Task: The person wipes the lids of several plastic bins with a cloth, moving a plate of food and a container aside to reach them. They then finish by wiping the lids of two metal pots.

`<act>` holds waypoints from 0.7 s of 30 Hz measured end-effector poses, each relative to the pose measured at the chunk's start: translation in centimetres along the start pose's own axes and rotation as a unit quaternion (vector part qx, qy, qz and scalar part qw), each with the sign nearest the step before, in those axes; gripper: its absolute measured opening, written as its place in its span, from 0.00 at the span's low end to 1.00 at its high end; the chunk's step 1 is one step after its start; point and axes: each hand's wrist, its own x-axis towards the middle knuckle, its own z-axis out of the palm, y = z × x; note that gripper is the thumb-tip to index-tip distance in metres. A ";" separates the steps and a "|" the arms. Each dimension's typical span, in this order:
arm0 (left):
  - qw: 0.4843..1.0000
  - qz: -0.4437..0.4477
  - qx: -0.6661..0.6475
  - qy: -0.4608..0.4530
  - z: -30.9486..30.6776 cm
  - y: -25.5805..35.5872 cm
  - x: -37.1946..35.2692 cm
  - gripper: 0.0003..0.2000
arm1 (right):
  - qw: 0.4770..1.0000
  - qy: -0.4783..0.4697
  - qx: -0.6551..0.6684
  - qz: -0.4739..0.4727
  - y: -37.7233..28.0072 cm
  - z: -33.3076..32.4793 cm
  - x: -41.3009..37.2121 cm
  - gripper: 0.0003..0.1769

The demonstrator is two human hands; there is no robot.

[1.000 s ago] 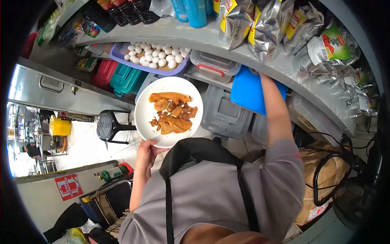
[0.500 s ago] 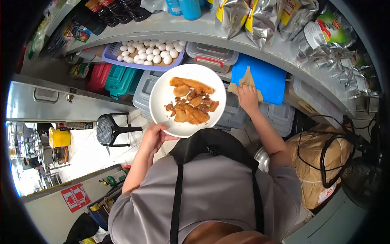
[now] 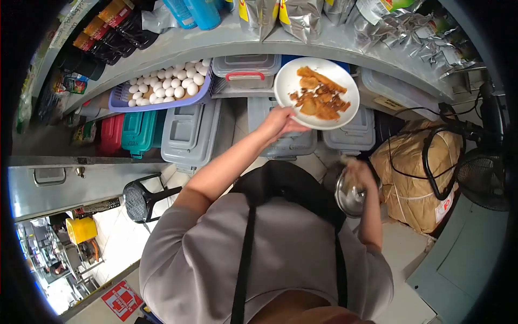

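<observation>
My left hand (image 3: 281, 123) is closed on the rim of a white plate (image 3: 285, 97), thumb on top and fingers underneath. Browned, fried-looking flat pieces and darker crumbs (image 3: 321, 97) lie on the plate. My right hand (image 3: 360, 175) is smeared by motion, over a shiny round metal vessel (image 3: 350, 202) low on my right. Something pale and blurred shows at its fingertips; I cannot make out whether it is held. The plate covers most of a blue panel (image 3: 290, 58) at the shelf.
A purple basket of eggs (image 3: 158, 101) and lidded bins (image 3: 189, 135) fill the lower shelf and floor ahead. Foil pouches (image 3: 299, 21) line the upper shelf. A black stool (image 3: 139, 202) stands left; a brown wrapped bundle (image 3: 421, 178) and a fan (image 3: 483, 175) are right.
My left hand has carried the plate right and forward, over the blue panel. My right hand, earlier gripping brown paper on that panel, has dropped back toward the metal vessel. My view has shifted.
</observation>
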 end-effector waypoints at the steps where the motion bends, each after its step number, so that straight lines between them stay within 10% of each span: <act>1: 1.000 0.005 -0.003 -0.007 0.2 -0.5 1.9 0.22 | 0.985 0.039 -0.149 0.077 1.9 1.9 -1.8 0.16; 3: 1.000 0.016 0.000 -0.021 0.2 -1.4 5.3 0.21 | 0.940 0.081 -0.294 0.151 2.4 3.7 -3.4 0.17; 5: 1.000 0.019 0.002 -0.011 0.4 -1.7 7.6 0.21 | 0.989 0.111 0.071 0.062 1.9 4.9 -4.3 0.19; 11: 0.996 -0.027 0.082 -0.008 -1.5 -2.5 11.6 0.20 | 0.916 0.350 0.177 0.078 -3.8 -0.2 4.5 0.32; 15: 0.977 -0.130 0.168 -0.022 -1.1 0.1 9.2 0.24 | 0.780 0.410 0.443 -0.164 -11.2 -9.5 11.0 0.26; 21: 0.979 -0.077 0.185 0.032 -3.6 0.1 5.0 0.21 | 0.629 0.615 0.465 -0.100 -14.6 -13.0 19.2 0.41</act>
